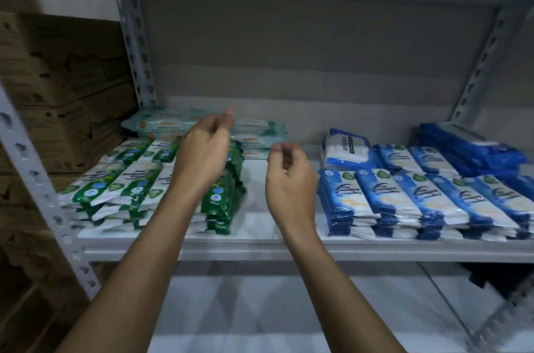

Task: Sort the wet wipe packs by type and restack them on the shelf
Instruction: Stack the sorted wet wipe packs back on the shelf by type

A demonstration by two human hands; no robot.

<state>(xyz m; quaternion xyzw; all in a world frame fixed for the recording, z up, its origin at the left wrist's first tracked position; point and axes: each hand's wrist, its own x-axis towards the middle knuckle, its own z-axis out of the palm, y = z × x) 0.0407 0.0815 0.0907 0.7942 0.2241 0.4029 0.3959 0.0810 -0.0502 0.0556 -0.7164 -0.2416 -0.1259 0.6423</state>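
Green packs: (127,185) lay in overlapping stacks at about 9 o'clock on the shelf board, all one type as far as I could read them.
Blue packs: (419,196) sat in tidy rows at 3 o'clock, with a darker blue heap (474,147) behind them at 2 o'clock.
Pale teal packs: (208,128) were stacked at 11 o'clock against the back wall, just behind the green ones.
White-and-blue pack: (345,147) stood on edge at 1 o'clock beside the blue rows; I judged it a stray that still needed a place.
Left hand: (202,156) hovered over the green and teal stacks, fingers loosely curled, gripping nothing I could see.
Right hand: (289,176) hung over the bare middle of the shelf (254,225), fingers loosely bent and empty.
Progress: sorting looked mostly done, I thought; squaring up the green stack remained.
Surroundings: cardboard boxes (57,78) were piled at 9 o'clock beyond the metal upright (135,46).
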